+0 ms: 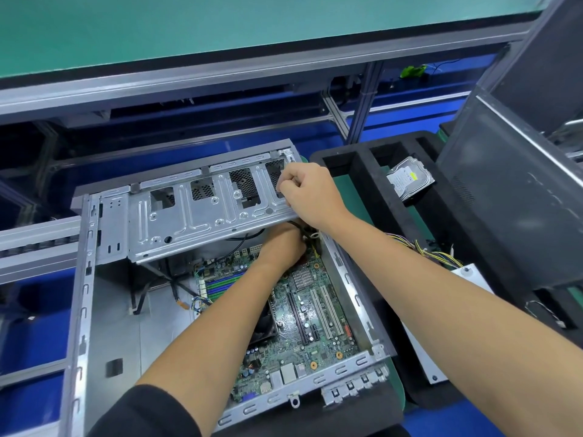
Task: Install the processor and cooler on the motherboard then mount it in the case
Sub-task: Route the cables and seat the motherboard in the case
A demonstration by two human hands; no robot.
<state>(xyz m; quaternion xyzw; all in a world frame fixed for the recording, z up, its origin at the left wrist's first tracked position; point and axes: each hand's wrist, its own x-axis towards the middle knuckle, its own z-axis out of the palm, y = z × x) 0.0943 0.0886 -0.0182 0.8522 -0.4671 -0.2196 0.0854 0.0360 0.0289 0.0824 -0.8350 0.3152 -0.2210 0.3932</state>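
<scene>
The green motherboard [318, 323] lies inside the open grey case [80, 310]. A black cooler [263, 326] shows beneath my left forearm. My right hand [310, 192] grips the right end of the hinged metal drive cage [202, 216], which is tilted up over the far part of the case. My left hand [282, 247] reaches under that cage near the board's far edge, among black cables [301, 227]. Its fingers are hidden by the cage, so what they touch is unclear.
A black foam tray [362, 159] to the right holds a hard drive [410, 179]. A dark case side panel [517, 216] leans at the far right. Yellow and black power wires [422, 250] trail beside the case. A metal rail [34, 244] runs on the left.
</scene>
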